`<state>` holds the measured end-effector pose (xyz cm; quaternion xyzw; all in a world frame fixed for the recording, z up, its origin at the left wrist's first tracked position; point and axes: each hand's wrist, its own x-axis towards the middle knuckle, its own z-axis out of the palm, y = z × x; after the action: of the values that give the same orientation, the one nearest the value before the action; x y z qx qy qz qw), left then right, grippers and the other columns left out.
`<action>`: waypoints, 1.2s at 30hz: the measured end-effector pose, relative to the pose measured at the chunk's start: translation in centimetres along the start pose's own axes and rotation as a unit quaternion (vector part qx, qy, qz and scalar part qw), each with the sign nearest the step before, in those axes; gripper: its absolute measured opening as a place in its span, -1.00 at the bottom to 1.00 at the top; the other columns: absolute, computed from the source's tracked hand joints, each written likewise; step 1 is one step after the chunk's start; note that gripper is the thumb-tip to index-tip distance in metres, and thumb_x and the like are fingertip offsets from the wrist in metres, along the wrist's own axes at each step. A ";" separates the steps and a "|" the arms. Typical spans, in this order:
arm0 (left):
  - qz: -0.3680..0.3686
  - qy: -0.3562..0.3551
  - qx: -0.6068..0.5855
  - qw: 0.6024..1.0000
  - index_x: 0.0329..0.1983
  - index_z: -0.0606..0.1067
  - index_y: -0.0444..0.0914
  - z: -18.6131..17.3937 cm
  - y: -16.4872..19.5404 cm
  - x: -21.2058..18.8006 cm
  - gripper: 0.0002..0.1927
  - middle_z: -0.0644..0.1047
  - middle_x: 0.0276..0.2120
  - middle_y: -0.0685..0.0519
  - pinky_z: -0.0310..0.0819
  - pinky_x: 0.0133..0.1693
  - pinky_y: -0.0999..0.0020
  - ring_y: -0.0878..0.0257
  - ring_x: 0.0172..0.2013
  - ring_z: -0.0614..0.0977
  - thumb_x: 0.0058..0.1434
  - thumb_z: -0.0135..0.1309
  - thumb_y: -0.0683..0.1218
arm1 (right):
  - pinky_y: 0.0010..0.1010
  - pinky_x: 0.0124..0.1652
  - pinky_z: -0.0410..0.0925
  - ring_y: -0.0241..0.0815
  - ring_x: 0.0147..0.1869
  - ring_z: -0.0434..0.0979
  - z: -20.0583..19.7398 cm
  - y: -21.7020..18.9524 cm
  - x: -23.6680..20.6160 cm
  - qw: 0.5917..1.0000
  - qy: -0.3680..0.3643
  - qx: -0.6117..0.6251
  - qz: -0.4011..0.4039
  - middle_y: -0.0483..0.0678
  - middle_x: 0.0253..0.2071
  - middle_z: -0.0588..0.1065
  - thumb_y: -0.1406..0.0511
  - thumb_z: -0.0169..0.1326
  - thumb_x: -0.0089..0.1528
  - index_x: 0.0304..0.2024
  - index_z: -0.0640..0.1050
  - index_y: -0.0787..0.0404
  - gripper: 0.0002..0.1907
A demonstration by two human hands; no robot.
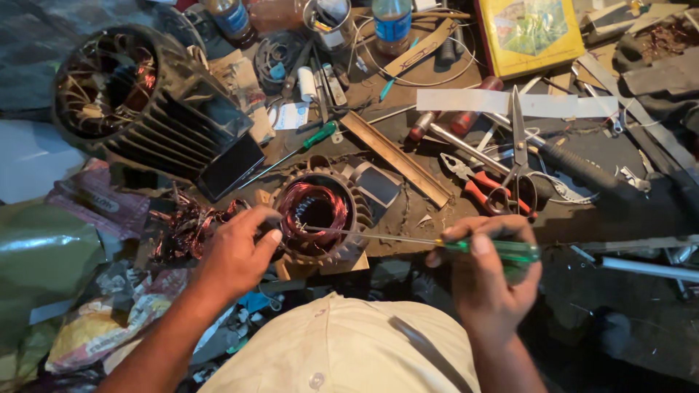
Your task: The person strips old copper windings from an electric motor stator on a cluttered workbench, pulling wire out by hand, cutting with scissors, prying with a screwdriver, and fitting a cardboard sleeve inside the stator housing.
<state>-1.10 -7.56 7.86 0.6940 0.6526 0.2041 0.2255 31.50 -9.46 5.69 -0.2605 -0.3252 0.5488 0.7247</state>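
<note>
**Inspector:** Your left hand (237,251) is clamped on the near-left rim of the stator (319,216), thumb and fingers curled against its outer fins. The stator sits at the near middle of the bench (582,211), copper windings showing in its bore.

**Second:** And your right hand?

**Inspector:** Your right hand (489,273) is closed around the green handle of a screwdriver (429,241). The shaft runs left, level, and its tip lies at the stator's windings. Whether it touches the copper, I cannot tell.

**Second:** What lies around you?

**Inspector:** A heap of loose copper wire (186,225) just left of your left hand. A black finned motor housing (138,102) at far left. Red-handled pliers (477,182) and scissors (518,156) just beyond your right hand. A yellow box (528,33) and a bottle (392,22) at the far edge.
</note>
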 end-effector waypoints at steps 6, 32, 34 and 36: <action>-0.019 -0.065 0.174 0.982 0.24 0.50 -0.09 -0.1 2.5 -0.1 -0.33 0.50 -0.14 -0.10 0.50 -0.27 -0.06 -0.16 -0.24 0.61 0.04 0.27 0.17 | -0.20 -0.17 0.52 -0.09 -0.05 0.53 0.0 2.2 -0.3 0.999 -0.016 -0.035 0.009 0.18 -0.10 0.49 0.41 -0.01 0.40 -0.04 0.35 0.31 -0.88; 0.168 0.036 0.199 0.965 0.12 0.52 -0.22 2.5 -0.2 -1.8 -0.21 0.51 -0.13 -0.04 0.43 -0.23 0.09 -0.03 -0.22 0.59 -0.21 0.44 0.11 | -0.34 -0.05 0.57 -0.19 -0.07 0.64 2.4 4.6 -1.7 0.980 -0.118 -0.158 -0.015 0.12 -0.05 0.53 0.42 0.01 0.41 -0.07 0.40 0.35 -0.90; 0.171 0.036 0.197 0.965 0.13 0.51 -0.23 2.6 -0.3 -1.8 -0.21 0.50 -0.12 -0.05 0.43 -0.22 0.09 -0.03 -0.22 0.59 -0.21 0.44 0.11 | -0.39 -0.08 0.56 -0.22 -0.10 0.66 2.6 4.6 -1.7 0.972 -0.130 -0.195 -0.027 0.10 -0.07 0.55 0.41 0.02 0.40 -0.07 0.42 0.35 -0.90; 0.175 0.035 0.197 0.964 0.15 0.51 -0.24 2.6 -0.4 -1.9 -0.20 0.50 -0.13 -0.06 0.43 -0.22 0.08 -0.04 -0.21 0.59 -0.20 0.43 0.11 | -0.45 -0.11 0.54 -0.26 -0.14 0.67 2.6 4.6 -1.4 0.961 -0.136 -0.239 -0.035 0.08 -0.10 0.57 0.41 0.03 0.38 -0.04 0.44 0.36 -0.87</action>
<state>-0.03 -9.54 5.57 0.8204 0.5560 0.1320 0.0221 26.40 -9.57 3.76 -0.3374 -0.5514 0.4596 0.6091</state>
